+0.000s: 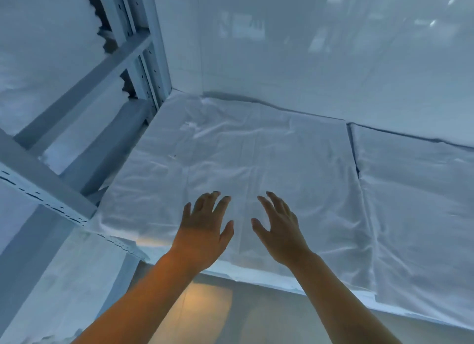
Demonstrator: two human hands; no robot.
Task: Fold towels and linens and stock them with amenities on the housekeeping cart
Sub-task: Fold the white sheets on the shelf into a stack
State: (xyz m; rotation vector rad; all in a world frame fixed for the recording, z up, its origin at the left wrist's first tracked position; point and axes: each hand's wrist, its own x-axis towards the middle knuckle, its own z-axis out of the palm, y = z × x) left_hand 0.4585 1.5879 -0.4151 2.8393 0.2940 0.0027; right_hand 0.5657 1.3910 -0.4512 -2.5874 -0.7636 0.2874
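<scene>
A folded white linen sheet (230,151) lies flat on a shelf in front of me, creased and slightly wrinkled. A second folded white sheet (415,189) lies beside it on the right, with a narrow gap between the two. My left hand (205,228) and my right hand (277,231) are side by side over the near part of the left sheet. Both have their fingers spread and straight and hold nothing. Whether the palms touch the cloth I cannot tell.
A grey metal rack upright (143,48) with slotted holes and a diagonal brace (84,92) stands at the left, with more white linen (38,61) behind it. A glossy white wall (307,48) backs the shelf. The floor (205,313) shows below the shelf's front edge.
</scene>
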